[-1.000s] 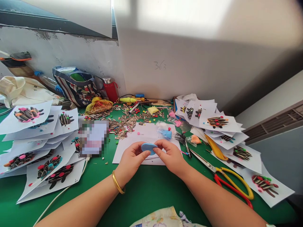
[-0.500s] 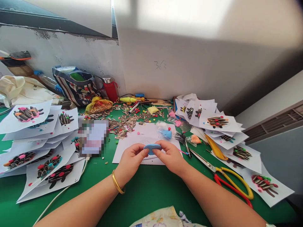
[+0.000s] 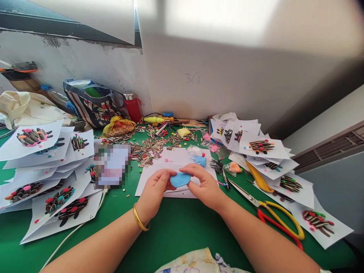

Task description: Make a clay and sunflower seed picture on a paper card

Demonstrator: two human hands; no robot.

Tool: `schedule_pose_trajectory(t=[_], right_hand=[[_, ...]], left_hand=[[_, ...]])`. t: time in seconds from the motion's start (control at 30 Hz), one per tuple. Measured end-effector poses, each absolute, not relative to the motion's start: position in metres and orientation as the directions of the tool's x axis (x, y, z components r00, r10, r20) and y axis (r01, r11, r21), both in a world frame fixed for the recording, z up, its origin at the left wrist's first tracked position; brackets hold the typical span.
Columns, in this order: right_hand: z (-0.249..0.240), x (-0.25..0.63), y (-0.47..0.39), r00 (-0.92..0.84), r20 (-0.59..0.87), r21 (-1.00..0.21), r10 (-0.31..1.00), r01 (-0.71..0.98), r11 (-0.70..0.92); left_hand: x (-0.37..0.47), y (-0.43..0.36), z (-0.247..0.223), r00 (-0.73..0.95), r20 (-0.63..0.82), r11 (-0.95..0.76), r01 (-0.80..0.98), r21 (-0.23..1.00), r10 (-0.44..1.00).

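A flattened piece of blue modelling clay (image 3: pixel 181 179) is held between my two hands, its broad face turned up toward me. My left hand (image 3: pixel 157 185) pinches its left edge, with a gold bangle on that wrist. On the opposite edge, my right hand (image 3: pixel 203 184) grips it with thumb and fingers. Beneath the hands lies a sheet of white paper (image 3: pixel 145 182), partly hidden by them. A second lump of blue clay (image 3: pixel 201 161) rests in clear wrapping on the far part of the paper.
Sunflower seeds (image 3: pixel 150 146) and small coloured balls are scattered behind the paper. Stacks of seed-decorated sheets (image 3: pixel 57 170) stand left, and more sheets (image 3: pixel 280 163) right. Scissors (image 3: pixel 265 206) lie beside my right forearm, near a black pen (image 3: pixel 226 179). A blurred phone (image 3: pixel 113 165) is cabled at left.
The blue clay has turned from nearly edge-on to showing its flat, wider face. My right fingers have lifted and shifted around its edge; both hands still hold it over the paper.
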State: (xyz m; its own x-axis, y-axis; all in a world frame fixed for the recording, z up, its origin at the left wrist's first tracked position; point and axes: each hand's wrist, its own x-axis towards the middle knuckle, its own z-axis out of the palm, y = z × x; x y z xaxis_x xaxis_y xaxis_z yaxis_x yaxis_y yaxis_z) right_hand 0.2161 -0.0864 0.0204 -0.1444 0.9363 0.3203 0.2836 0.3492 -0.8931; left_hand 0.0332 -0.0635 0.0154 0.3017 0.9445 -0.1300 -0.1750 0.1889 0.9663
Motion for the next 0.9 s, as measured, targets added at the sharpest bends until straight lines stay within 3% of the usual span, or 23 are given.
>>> schedule_pose_trajectory(t=[0.2,0.33,0.53,0.9], right_hand=[[0.0137,0.2181,-0.0865,-0.212,0.120,-0.972,0.970,0.172,0.158],[0.0150,0.2141,-0.0850,-0.181,-0.001,-0.979,0.983,0.200,0.036],[0.0215,0.2109,-0.0852,-0.083,0.055,-0.954,0.995,0.291,0.077],[0.0195,0.2137,-0.0851,-0.176,0.047,-0.921,0.983,0.373,0.111]], left_hand=[[0.0345,-0.0601,0.0139,0.273,-0.109,0.156,-0.158,0.975,0.956],[0.0356,-0.0605,0.0119,0.302,-0.056,0.103,-0.145,0.984,0.952],[0.0349,-0.0585,0.0072,0.308,-0.047,0.057,-0.024,0.998,0.950],[0.0333,-0.0587,0.0112,0.331,-0.034,0.000,0.103,0.995,0.943]])
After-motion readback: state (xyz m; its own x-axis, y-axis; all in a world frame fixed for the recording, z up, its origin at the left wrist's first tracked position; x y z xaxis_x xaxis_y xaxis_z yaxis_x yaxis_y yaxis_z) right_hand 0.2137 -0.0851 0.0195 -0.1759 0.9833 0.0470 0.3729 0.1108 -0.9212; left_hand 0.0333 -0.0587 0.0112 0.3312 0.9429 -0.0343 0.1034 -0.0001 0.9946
